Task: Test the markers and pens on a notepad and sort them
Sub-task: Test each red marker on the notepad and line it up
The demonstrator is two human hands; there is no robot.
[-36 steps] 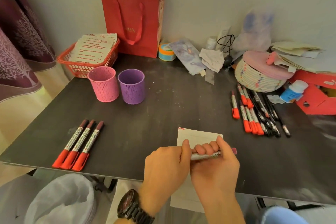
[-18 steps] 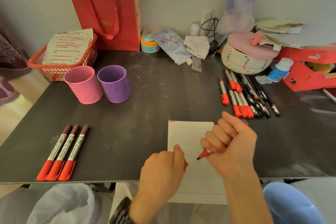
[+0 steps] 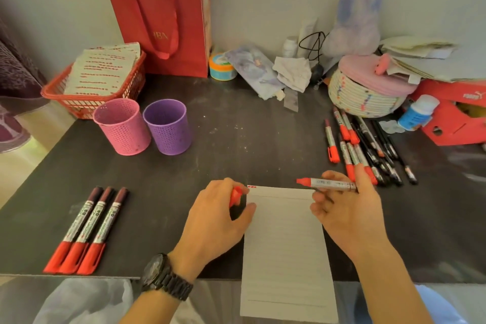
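A lined white notepad [image 3: 285,244] lies at the table's near edge and hangs over it. My right hand [image 3: 347,208] pinches an uncapped red marker [image 3: 326,183] above the pad's top right corner, tip pointing left. At the pad's top left, my left hand [image 3: 218,216] holds the red cap [image 3: 234,197] in curled fingers, thumb touching the paper's edge. Three capped red markers [image 3: 89,229] lie side by side at the near left. A heap of red markers and black pens [image 3: 368,150] lies at the right.
A pink mesh cup [image 3: 122,126] and a purple mesh cup [image 3: 167,126] stand at the middle left. Behind are a red basket [image 3: 86,101] of papers, a red gift bag [image 3: 163,21], a woven basket [image 3: 365,97] and a red box [image 3: 452,118]. A white bag [image 3: 86,300] sits below the table's edge.
The cap came off the marker. My right hand has risen and turned the marker level with its tip to the left; my left hand moved up the pad's left side with the cap.
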